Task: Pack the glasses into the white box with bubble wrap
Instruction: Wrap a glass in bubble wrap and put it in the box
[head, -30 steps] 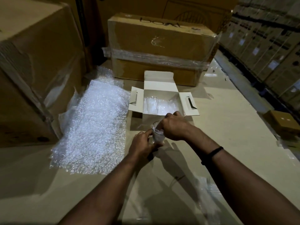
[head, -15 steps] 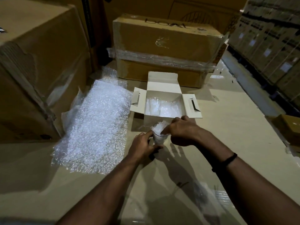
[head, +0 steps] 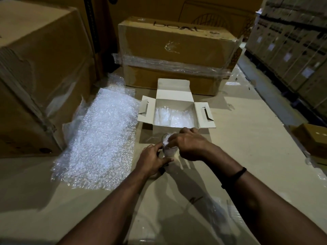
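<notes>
A clear glass [head: 169,149] stands on the cardboard surface just in front of the white box [head: 174,96], with bubble wrap stuffed in its mouth. My left hand [head: 153,159] grips the glass from its left side. My right hand [head: 190,144] comes over the rim, its fingers pinching the wrap at the mouth of the glass. The white box lies open with its flaps spread, and wrapped pieces of bubble wrap [head: 172,117] lie inside it. A large sheet of bubble wrap [head: 100,137] lies flat to the left of the box.
A taped brown carton [head: 177,55] stands right behind the white box, and a big carton [head: 40,73] walls off the left. Stacked boxes [head: 292,50] line the right side. A small brown box [head: 313,138] sits lower at the right edge. Clear plastic film [head: 219,214] lies near my right forearm.
My right hand's fingers have pushed the wrap further down into the glass. My left hand keeps its grip; the glass stays in the same place.
</notes>
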Available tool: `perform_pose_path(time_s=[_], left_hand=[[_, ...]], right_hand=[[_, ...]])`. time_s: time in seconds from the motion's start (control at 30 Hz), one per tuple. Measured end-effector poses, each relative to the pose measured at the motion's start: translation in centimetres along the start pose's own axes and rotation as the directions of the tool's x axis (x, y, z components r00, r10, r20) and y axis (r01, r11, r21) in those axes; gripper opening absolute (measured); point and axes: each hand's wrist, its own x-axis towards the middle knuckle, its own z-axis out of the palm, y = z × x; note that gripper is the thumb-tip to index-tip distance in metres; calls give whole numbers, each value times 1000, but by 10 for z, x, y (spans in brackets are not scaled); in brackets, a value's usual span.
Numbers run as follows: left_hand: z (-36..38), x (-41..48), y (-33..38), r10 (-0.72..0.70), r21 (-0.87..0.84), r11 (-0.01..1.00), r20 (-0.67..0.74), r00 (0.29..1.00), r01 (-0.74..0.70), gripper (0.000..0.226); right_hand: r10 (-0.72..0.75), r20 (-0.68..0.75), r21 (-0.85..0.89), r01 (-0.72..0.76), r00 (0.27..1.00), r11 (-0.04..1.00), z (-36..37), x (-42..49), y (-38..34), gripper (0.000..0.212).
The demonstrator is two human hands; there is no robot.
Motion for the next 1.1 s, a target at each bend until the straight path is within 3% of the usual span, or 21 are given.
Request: perform_pose_path(time_s=[0.07,0.17,0.23,0.43,0.53,0.6,0.67,0.73,0.8,0.9,1.1], left_hand=[[0,0,0,14,13,1000,-3,1000,-14,72],[0,-1,-1,21,2,1000,0,1000,-21,72],[1,-1,0,14,-1,1000,1,1000,-14,75],[-1,-1,4,-22,2,1000,1,1000,22,67],[-2,-3,5,-43,-21,999,-3,999,43,68],[-2,-3,4,-34,-32,999,6,999,34,69],[-2,-3,3,-22,-27,999,12,1000,23,69],[-2,-3,3,-17,-12,1000,6,1000,17,69],[-3,-4,5,-27,2,1000,0,1000,27,63],[-6,-6,8,-29,25,999,6,1000,28,58],[-6,-5,10,-23,39,999,1,1000,23,60]], right_hand=[[-7,-7,-15,7,1000,1000,0,1,1,61],[12,-232,13,-9,973,1000,1,-6,3,53],[39,-294,8,-38,955,999,1,-9,5,53],[83,-82,-126,-93,993,988,6,2,-5,44],[110,65,-80,-105,992,991,1,5,-6,53],[97,60,18,-98,994,995,-1,1,-2,58],[114,-146,224,-79,983,971,3,-4,8,53],[258,-337,473,-74,906,878,12,-10,15,41],[366,-309,652,-84,878,753,23,-14,16,51],[370,-222,740,-91,902,666,42,-11,5,79],[424,-282,786,-46,861,616,48,-5,-2,72]])
